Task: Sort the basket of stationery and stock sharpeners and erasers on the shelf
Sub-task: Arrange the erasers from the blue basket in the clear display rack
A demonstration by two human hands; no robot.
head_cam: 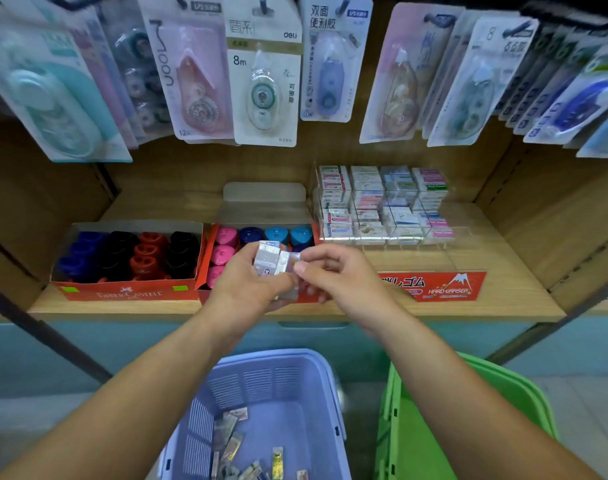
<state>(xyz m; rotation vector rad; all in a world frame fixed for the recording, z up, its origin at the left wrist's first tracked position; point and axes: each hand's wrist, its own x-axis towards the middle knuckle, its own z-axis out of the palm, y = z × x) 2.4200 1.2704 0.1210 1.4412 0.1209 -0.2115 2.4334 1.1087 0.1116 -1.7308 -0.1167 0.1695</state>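
A small stack of wrapped erasers (272,262) is gripped in the left hand (247,289) above the shelf (510,299) front edge. The right hand (337,271) pinches what appears to be one eraser at its side. Step in hand: eraser stocking. The next move likely calls for carrying that piece right to a matching compartment of the clear eraser rack (447,287).

Both forearms (157,372) converge forward, the left hand (248,289) curled round a stack of wrapped erasers (268,259), the right hand (340,275) pinching one between thumb and forefinger.
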